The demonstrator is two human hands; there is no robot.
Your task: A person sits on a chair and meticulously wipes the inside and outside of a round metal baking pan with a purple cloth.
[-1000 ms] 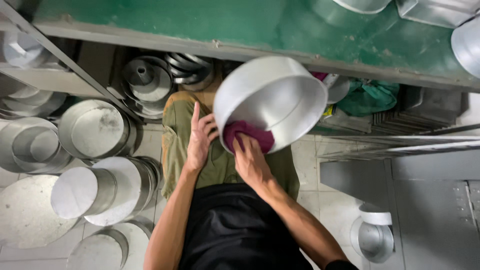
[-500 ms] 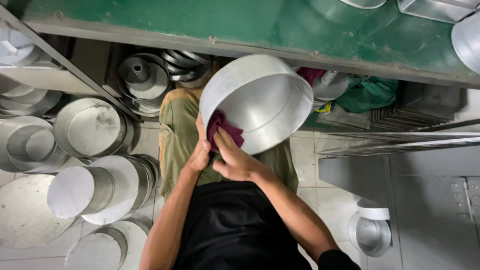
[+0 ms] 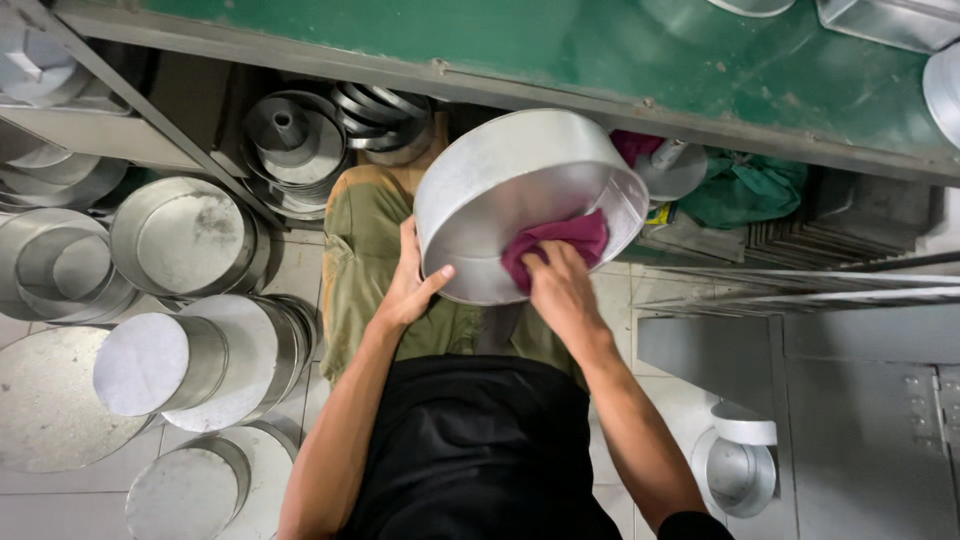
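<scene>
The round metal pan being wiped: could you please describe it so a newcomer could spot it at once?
Below the green table, over the seated person's lap, the left hand grips the round metal pan by its rim. Unlike the pans stacked on the floor, it is tilted in mid-air, with the right hand pressing a maroon cloth inside.

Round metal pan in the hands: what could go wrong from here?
1. The round silver metal pan is tilted, braced only by the left hand at its rim; it might slip onto the stacked metal pans on the floor.
2. The right hand presses the maroon cloth near the rim; a rough edge could cut the fingers.
</scene>
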